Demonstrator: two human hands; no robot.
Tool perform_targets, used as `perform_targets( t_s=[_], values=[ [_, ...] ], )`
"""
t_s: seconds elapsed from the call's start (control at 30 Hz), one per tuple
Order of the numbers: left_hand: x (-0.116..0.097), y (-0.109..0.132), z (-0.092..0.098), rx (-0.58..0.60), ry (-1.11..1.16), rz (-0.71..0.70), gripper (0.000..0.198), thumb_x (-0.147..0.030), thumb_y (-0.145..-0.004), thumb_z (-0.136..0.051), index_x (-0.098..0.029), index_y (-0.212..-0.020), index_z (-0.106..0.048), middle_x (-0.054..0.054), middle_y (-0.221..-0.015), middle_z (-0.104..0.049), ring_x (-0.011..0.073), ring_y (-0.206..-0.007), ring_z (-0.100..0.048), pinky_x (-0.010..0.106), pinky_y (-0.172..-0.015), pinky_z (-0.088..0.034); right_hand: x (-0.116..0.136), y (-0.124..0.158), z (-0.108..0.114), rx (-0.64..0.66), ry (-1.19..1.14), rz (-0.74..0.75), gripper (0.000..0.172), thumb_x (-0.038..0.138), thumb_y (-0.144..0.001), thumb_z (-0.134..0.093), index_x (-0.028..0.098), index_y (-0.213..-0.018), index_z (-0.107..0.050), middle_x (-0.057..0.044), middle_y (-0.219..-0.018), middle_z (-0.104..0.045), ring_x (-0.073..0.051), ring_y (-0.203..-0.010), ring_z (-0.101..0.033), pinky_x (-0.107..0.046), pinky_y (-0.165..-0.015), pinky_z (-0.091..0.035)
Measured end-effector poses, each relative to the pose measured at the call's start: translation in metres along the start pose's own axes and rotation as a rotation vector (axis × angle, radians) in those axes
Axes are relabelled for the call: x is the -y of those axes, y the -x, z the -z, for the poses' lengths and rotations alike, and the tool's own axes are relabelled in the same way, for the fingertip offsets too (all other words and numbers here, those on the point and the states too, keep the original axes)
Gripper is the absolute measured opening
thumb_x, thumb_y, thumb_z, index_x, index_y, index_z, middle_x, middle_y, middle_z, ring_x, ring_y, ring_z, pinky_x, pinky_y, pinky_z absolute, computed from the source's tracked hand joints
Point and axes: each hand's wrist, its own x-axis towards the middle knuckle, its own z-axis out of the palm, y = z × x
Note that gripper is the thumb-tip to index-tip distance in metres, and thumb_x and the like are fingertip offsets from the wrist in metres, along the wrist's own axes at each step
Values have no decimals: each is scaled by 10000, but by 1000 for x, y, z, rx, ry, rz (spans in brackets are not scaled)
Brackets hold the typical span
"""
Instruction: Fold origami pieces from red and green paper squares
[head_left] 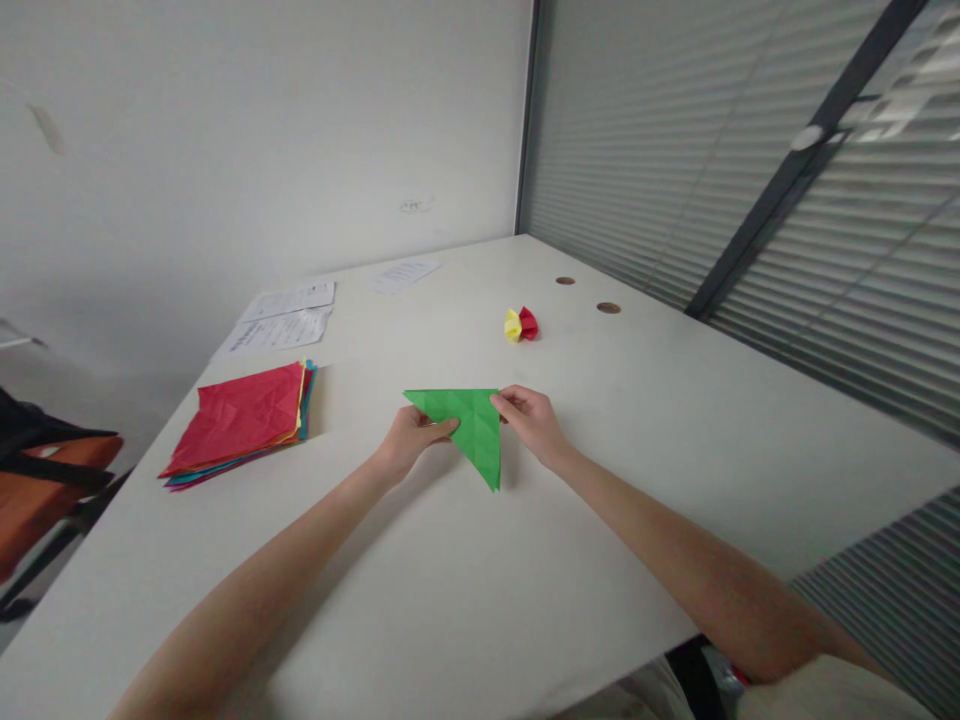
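Observation:
Between my two hands is a sheet of green paper (474,422), folded into a triangle with crease lines across it. One point of the triangle faces left and another points down toward me. My left hand (415,436) pinches the paper's slanted lower-left edge, thumb on top and fingers behind. At the upper right corner my right hand (527,415) grips the paper between thumb and fingers. The paper is held just over the white table (420,600); whether its lower tip touches the surface I cannot tell.
To the left lies a stack of coloured paper (244,415), red on top. Beyond my hands sits a small folded yellow and red paper piece (521,325). Printed sheets (285,315) lie at the back left. Two round holes (608,308) pierce the tabletop near the blinds (750,200).

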Motion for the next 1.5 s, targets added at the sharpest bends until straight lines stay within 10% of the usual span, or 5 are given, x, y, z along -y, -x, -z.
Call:
perform_targets(
  t_s=[0.6, 0.73, 0.9, 1.17, 1.5],
  values=[
    [-12, 4, 1, 19, -10, 32, 469, -528, -721, -736, -75, -840, -704, 121, -741, -720, 205, -688, -691, 359, -756, -530, 2, -3, 18, -344, 327, 319, 375, 508, -895, -523, 199, -834, -727, -44, -740, -570, -178, -707, -531, -306, -647, -454],
    [-16, 13, -10, 231, 50, 15, 585, -500, -747, -734, -179, -1221, -614, 170, -1231, -643, 300, -1016, -673, 399, -820, -532, 5, 8, 14, -94, 621, 647, 255, 348, -940, -515, 306, -1070, -731, -81, -984, -623, -221, -938, -538, -388, -856, -455],
    [-8, 7, -7, 84, 40, -51, 446, -367, -686, -801, -132, -1041, -668, 124, -1049, -712, 233, -897, -683, 366, -808, -540, 4, 15, 6, 279, 816, 809, 366, 457, -873, -610, 294, -1196, -670, -84, -1134, -630, -259, -1071, -492, -444, -956, -393],
    [-4, -2, 0, -45, 37, -46, 483, -366, -569, -836, -98, -942, -685, 103, -871, -737, 249, -815, -698, 428, -825, -543, 7, 3, 20, -244, 736, 637, 319, 327, -919, -534, 239, -1202, -651, -116, -1071, -609, -265, -1063, -526, -450, -963, -392],
    [6, -9, 11, -179, 0, -39, 840, -260, -601, -813, -168, -1340, -424, 97, -957, -728, 198, -784, -694, 338, -728, -556, -15, -7, 18, -41, 418, 332, 200, 304, -865, -545, 197, -958, -686, -44, -809, -644, -161, -719, -593, -303, -698, -488]
  ],
)
